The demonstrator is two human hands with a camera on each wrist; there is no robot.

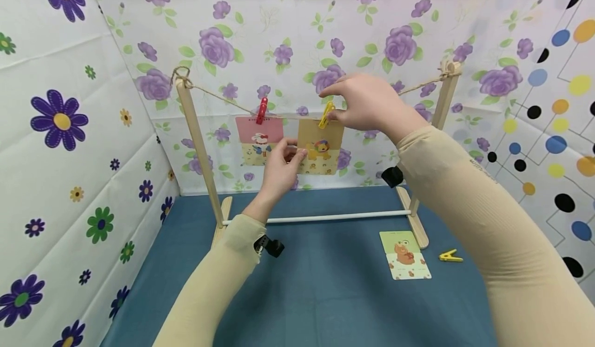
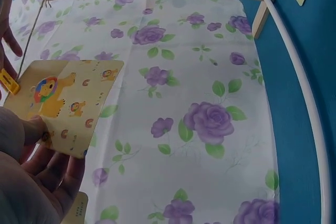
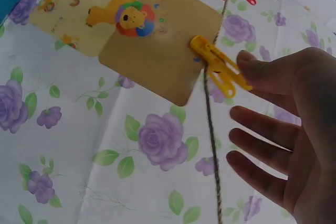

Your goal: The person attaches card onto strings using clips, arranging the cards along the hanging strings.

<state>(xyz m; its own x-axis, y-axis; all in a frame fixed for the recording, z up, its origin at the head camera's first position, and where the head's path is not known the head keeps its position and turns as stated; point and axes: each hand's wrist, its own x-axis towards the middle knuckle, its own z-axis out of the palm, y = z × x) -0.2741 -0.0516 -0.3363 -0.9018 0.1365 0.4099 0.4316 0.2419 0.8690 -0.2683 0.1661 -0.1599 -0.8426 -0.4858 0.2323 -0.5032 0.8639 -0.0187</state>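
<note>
Left grip (image 1: 282, 166) pinches lion card (image 1: 321, 158); right grip (image 1: 364, 101) wide at yellow clip (image 1: 326, 115)

On my feeds the left grip holds the lion card by its left edge, thumb across the printed front and fingers behind. The card hangs just right of that grip, its top edge at the rope (image 1: 223, 97), where the yellow clip is fastened near the right corner. The right grip, above and to the right of the left one, stands wide: its fingers are spread, and the thumb is right at the clip's handles. I cannot tell whether it touches them.

Left of the left grip I see the pink card (image 1: 253, 151) hanging on the same rope under a red clip (image 1: 262, 110); that grip overlaps the card's edge in my head view. The rope runs between a left post (image 1: 197, 140) and a right post (image 1: 443, 101), passing behind the right grip. Well below both grips, a white rod (image 1: 334, 217) spans the posts low over the worktop (image 1: 316, 285). Below and right of the right grip, the green card (image 1: 404, 254) lies picture side up on the worktop, with a loose clip (image 1: 451, 256), also yellow, just to its right.
</note>
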